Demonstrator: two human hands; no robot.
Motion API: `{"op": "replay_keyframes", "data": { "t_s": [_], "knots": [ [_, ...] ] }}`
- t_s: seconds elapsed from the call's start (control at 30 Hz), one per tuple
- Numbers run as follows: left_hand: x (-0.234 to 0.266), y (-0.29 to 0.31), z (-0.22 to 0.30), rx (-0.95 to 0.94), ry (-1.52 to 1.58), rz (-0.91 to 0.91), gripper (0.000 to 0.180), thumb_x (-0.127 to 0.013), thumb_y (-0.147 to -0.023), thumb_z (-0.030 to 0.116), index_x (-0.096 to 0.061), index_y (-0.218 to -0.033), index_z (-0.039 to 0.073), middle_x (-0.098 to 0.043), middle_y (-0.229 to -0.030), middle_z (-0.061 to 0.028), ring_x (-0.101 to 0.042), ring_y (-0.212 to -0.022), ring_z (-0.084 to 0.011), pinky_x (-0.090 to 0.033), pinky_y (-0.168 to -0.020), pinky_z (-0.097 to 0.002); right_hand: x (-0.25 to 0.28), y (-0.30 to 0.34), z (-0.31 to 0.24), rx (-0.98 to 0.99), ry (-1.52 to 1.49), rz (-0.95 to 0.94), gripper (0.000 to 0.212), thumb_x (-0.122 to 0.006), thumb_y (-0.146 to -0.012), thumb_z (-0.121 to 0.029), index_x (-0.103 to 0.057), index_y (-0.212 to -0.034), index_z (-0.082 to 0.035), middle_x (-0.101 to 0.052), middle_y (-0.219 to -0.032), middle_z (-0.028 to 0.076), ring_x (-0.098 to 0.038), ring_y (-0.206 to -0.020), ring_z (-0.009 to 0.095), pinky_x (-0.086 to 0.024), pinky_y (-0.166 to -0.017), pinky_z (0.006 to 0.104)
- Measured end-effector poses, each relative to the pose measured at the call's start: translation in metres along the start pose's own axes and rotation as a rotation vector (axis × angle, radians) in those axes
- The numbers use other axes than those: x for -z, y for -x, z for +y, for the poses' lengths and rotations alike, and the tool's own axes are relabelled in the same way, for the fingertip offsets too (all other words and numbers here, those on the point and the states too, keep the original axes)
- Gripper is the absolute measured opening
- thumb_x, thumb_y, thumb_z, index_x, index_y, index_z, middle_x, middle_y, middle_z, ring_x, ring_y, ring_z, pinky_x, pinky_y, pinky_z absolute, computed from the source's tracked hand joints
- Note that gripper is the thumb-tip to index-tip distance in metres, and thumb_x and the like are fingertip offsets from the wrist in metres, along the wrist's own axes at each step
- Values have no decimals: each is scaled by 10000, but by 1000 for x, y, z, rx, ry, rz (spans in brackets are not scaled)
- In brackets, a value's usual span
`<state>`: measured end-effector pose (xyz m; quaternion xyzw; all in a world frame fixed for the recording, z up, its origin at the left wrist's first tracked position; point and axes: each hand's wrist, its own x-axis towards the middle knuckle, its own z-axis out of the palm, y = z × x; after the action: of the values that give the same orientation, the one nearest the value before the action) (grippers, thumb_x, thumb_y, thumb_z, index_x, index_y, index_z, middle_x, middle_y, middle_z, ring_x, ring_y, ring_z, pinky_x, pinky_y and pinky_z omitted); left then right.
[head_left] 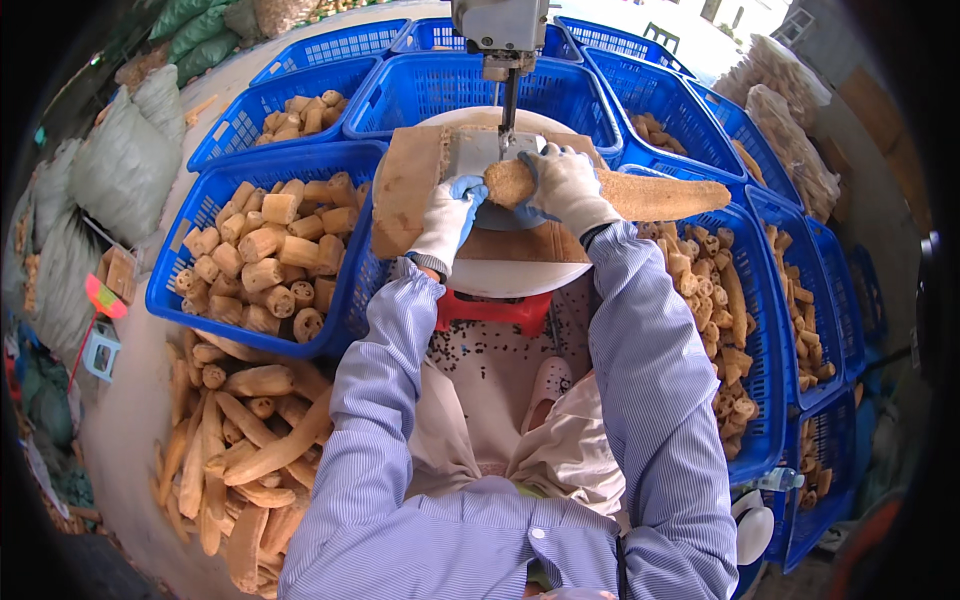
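A long tan dried loofah (655, 197) lies across the brown board (408, 188) of a band saw table, its left end close to the thin vertical blade (509, 105). My right hand (568, 186), in a white glove, grips the loofah near that cut end. My left hand (444, 222), also gloved in white with a blue patch, rests on the board just left of the loofah's end, touching it. The saw head (500, 30) hangs above the blade.
Blue plastic crates ring the saw: one at left (170, 290) holds cut loofah pieces, one at right (765, 400) holds more. Whole loofahs (240, 440) lie piled on the floor at lower left. Sacks (120, 170) stand at far left. A red stool (495, 310) sits under the table.
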<state>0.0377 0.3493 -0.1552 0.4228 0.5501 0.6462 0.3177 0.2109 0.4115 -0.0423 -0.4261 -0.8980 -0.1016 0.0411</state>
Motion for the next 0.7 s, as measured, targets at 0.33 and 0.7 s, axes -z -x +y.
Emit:
{"op": "replay_keyframes", "data": {
  "t_s": [0.33, 0.7],
  "knots": [
    [-3, -23, 12, -2, -133, -13, 105, -711, -933, 129, -722, -1016, 65, -621, -779, 29, -470, -622, -46, -398, -549, -228, 13, -30, 5, -65, 7, -156, 782, -846, -659, -568, -649, -1332, -222, -637, -1294, 117, -639, -1185, 307, -540, -952, 418],
    [4, -31, 31, -32, -308, 96, 230, -694, -921, 233, -727, -1035, 35, -723, -917, -84, -642, -822, -141, -513, -782, -299, 3, -54, 34, 8, -128, -161, 896, -875, -622, -567, -599, -1381, -180, -654, -1291, 138, -638, -1186, 311, -525, -1006, 394]
  ]
}}
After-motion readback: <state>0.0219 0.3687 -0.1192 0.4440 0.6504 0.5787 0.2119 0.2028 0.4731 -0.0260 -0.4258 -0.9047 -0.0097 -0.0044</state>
